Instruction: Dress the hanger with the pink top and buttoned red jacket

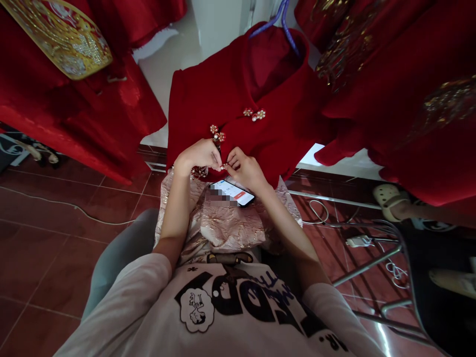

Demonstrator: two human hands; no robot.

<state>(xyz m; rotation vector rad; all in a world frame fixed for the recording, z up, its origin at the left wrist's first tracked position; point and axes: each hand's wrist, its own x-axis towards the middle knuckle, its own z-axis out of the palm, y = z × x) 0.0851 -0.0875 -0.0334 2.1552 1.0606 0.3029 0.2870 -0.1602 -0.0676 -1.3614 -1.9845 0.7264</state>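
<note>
A dark red garment (211, 94) with a V-shaped neck opening hangs in front of me, its lower part reaching my lap. My left hand (201, 154) and my right hand (246, 169) meet low on its front, fingertips almost touching. Between them both pinch a small pearl-and-flower button (224, 166), mostly covered by the fingers. Just above my left hand sits a jewelled flower fastener (218, 135). Another flower fastener (255, 114) lies below the neckline. Under my hands, a lit phone (233, 192) rests on shiny pink fabric (232, 225) across my lap.
A purple hanger (277, 22) holds the garment's neck. Red clothes with gold embroidery (74, 39) hang at the left, more red garments (386, 79) at the right. A metal-framed black chair (439, 248), a cable plug (359, 241) and another person's clog (388, 201) are at the right.
</note>
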